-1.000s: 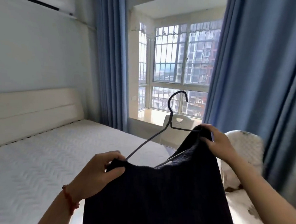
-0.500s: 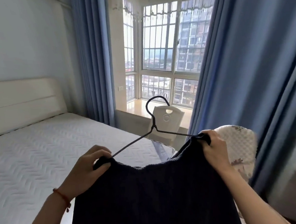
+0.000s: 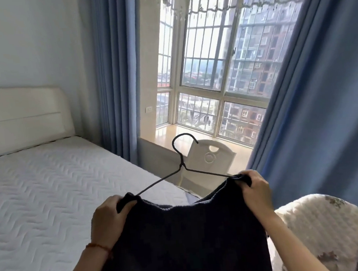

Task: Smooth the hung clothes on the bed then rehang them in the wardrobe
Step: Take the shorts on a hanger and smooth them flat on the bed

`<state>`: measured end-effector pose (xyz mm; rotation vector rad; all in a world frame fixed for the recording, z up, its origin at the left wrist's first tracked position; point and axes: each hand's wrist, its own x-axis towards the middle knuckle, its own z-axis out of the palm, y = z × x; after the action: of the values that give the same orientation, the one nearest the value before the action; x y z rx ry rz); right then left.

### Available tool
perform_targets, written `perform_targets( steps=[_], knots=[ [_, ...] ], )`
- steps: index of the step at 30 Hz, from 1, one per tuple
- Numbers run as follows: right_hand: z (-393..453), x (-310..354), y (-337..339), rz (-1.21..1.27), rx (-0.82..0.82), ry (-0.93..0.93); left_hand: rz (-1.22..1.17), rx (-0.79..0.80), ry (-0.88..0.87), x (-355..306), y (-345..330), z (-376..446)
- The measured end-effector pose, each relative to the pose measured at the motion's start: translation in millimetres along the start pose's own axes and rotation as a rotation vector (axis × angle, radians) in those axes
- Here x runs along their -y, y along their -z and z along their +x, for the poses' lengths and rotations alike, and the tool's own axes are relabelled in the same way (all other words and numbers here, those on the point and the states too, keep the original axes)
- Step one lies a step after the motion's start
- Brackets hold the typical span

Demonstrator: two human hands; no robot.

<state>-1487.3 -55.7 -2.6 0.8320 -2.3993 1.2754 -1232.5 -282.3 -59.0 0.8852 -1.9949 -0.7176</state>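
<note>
A dark navy knitted garment (image 3: 186, 239) hangs in front of me on a thin black wire hanger (image 3: 182, 166), whose hook points up toward the window. My left hand (image 3: 107, 219) grips the garment's left shoulder over the hanger's end. My right hand (image 3: 257, 191) grips the right shoulder the same way. The garment is held up in the air above the near edge of the white quilted bed (image 3: 52, 195). The garment's lower part runs out of view. No wardrobe is in view.
The cream headboard (image 3: 26, 119) stands at the left wall. Blue curtains (image 3: 318, 105) frame a barred bay window (image 3: 221, 59). A white chair (image 3: 209, 160) stands by the sill. A folded floral quilt (image 3: 322, 231) lies at the lower right.
The view has swung rightward and up toward the window. Both hands keep their grip on the garment's shoulders, and the hanger now sits more level with its hook more upright.
</note>
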Motion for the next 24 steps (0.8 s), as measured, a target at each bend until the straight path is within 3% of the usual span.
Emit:
perform_targets(
  steps=[13, 24],
  knots=[
    [198.6, -82.3, -159.8, 0.051, 0.235, 0.071, 0.099, -0.051, 0.187, 43.3, -137.8, 118.4],
    [358.8, -162.7, -343.8, 0.090, 0.627, 0.176, 0.170, -0.118, 0.589, 72.1, -264.2, 207.3]
  ],
)
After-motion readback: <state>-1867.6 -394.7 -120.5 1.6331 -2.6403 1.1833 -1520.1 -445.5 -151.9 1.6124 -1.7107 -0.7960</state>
